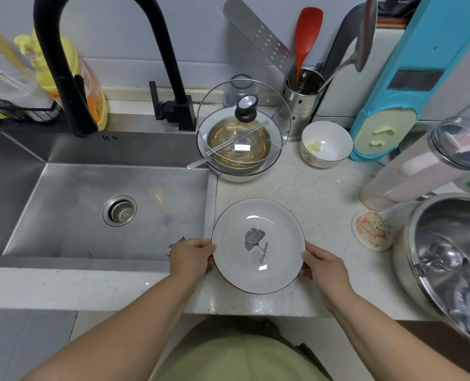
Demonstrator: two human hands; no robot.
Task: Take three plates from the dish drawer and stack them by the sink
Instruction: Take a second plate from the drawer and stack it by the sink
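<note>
On the pale speckled counter [324, 193] just right of the sink [71, 213], a white plate [258, 246] with a thin dark rim and a grey leaf print lies flat, near the counter's front edge. Both hands hold it by opposite edges: the left hand [191, 257] has its fingers curled around the left rim, thumb on top, and the right hand [323, 266] grips the right rim the same way. Whether more plates lie beneath it cannot be told. Bare forearms reach in from below. Behind the plate, a bowl [239, 163] holds a smaller glass dish, with a glass lid [243, 119] leaning over it and a metal utensil across. To its right sits a small white bowl [326, 144], then a steel holder [302, 103] with a red spatula [306, 34]. A black tap [71, 64] arches over the steel sink, a yellow bottle [91, 86] behind it. At far right is a large steel mixing bowl [448, 259]
</note>
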